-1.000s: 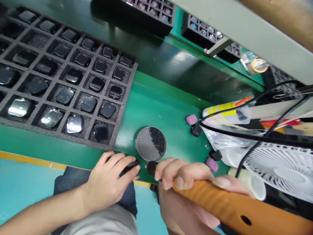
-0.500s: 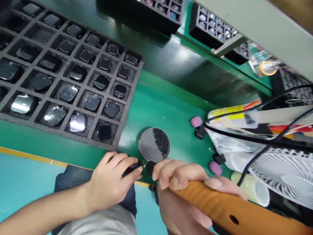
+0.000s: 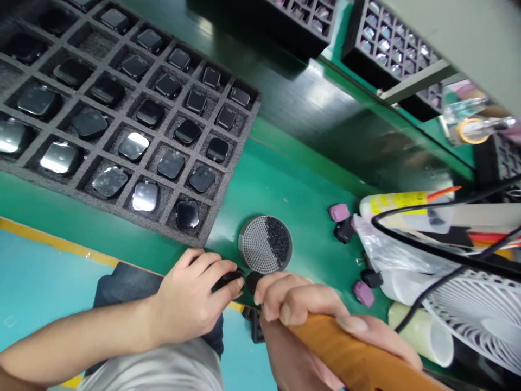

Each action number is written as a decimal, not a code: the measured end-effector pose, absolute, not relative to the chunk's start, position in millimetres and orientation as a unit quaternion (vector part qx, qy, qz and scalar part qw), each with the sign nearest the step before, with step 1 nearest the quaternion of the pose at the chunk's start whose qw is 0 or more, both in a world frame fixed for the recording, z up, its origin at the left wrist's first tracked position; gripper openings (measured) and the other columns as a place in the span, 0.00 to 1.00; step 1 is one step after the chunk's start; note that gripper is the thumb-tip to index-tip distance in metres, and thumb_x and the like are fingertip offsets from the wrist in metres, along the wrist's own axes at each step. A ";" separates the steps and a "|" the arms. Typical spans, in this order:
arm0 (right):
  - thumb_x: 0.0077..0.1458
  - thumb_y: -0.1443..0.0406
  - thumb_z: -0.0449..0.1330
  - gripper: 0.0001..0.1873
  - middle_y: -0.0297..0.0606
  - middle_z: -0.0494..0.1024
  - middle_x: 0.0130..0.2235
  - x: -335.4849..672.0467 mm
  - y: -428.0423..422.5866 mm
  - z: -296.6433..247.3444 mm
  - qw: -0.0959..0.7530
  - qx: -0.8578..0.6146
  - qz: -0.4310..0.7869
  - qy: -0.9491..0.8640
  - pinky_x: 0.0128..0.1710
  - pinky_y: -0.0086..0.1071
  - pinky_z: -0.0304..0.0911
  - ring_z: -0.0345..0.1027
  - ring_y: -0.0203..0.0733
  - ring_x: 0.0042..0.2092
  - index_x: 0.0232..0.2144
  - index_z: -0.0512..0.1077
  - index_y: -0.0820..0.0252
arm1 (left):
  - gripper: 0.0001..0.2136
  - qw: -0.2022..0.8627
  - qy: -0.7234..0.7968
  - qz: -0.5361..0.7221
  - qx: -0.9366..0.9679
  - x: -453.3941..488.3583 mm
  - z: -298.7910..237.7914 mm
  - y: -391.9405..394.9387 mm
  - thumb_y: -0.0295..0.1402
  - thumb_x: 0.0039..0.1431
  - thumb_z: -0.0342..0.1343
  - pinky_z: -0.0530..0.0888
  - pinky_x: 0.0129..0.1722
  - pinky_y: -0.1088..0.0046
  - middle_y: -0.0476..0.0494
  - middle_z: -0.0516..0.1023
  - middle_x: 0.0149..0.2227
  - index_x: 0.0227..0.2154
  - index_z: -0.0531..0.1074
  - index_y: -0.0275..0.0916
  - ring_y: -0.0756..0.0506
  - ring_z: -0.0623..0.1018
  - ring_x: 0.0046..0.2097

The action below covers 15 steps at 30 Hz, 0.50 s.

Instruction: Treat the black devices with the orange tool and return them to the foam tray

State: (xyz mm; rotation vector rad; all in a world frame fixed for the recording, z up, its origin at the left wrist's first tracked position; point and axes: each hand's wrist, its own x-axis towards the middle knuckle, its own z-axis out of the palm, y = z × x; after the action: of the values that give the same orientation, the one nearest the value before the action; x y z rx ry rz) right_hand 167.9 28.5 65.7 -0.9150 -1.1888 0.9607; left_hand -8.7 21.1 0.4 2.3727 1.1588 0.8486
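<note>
My left hand is closed around a small black watch body, largely hidden by the fingers, at the bench's front edge. In my right hand is a screwdriver with a thick orange body and a black nose. The nose points left at the watch body, and I cannot tell whether its tip touches it. Just beyond both hands sits a round grey dimpled dish, with tiny black pieces heaped over its right side.
A grey foam tray of dark watch bodies lies at left. Right of the dish are pink cases, black pieces, a bottle, black cables and a white fan. More compartment trays stand on the shelf behind.
The camera view has shifted, so the tray and dish appear further right. My two hands keep their grips, and the screwdriver's nose stays beside the watch body.
</note>
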 end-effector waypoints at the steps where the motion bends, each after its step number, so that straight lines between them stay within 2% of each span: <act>1: 0.76 0.57 0.52 0.14 0.32 0.80 0.39 167.4 29.1 66.5 0.623 -0.404 0.424 -0.518 0.31 0.46 0.73 0.75 0.43 0.34 0.55 0.75 0.46 | 0.09 0.184 0.411 0.300 0.841 -8.9 0.5 21.1 0.31 0.75 0.58 0.67 0.51 0.57 0.46 0.84 0.55 0.52 0.80 0.44 0.41 0.77 0.52; 6: 0.75 0.54 0.54 0.14 0.31 0.78 0.37 164.2 32.1 64.2 0.633 -0.396 0.416 -0.519 0.31 0.45 0.72 0.73 0.42 0.33 0.56 0.73 0.46 | 0.10 0.182 0.410 0.293 0.844 -9.2 0.1 21.8 0.30 0.74 0.58 0.68 0.51 0.57 0.46 0.84 0.57 0.53 0.81 0.44 0.40 0.77 0.53; 10: 0.73 0.41 0.50 0.26 0.31 0.77 0.37 169.3 35.1 62.9 0.648 -0.378 0.428 -0.504 0.30 0.44 0.71 0.72 0.41 0.31 0.57 0.73 0.48 | 0.10 0.170 0.414 0.292 0.845 -9.0 -0.4 21.8 0.30 0.74 0.59 0.68 0.51 0.57 0.46 0.84 0.57 0.52 0.81 0.44 0.40 0.77 0.53; 12: 0.72 0.38 0.47 0.30 0.32 0.77 0.37 176.5 37.2 65.5 0.655 -0.382 0.426 -0.494 0.30 0.44 0.72 0.72 0.41 0.31 0.56 0.74 0.48 | 0.12 0.160 0.415 0.277 0.852 -9.8 -0.4 21.4 0.31 0.75 0.60 0.68 0.52 0.57 0.45 0.84 0.57 0.56 0.80 0.42 0.40 0.77 0.54; 15: 0.72 0.38 0.48 0.29 0.32 0.77 0.37 187.1 41.6 69.4 0.678 -0.417 0.399 -0.454 0.31 0.44 0.72 0.72 0.41 0.32 0.53 0.76 0.46 | 0.19 0.150 0.393 0.232 0.877 -13.2 0.5 21.0 0.29 0.73 0.60 0.68 0.57 0.55 0.40 0.82 0.59 0.64 0.76 0.36 0.38 0.76 0.57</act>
State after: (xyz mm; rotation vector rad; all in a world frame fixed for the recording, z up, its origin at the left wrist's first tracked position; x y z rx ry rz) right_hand 187.1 41.6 69.4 -0.9371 -1.0205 0.8975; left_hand -13.2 21.0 0.5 2.5196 1.1288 0.6663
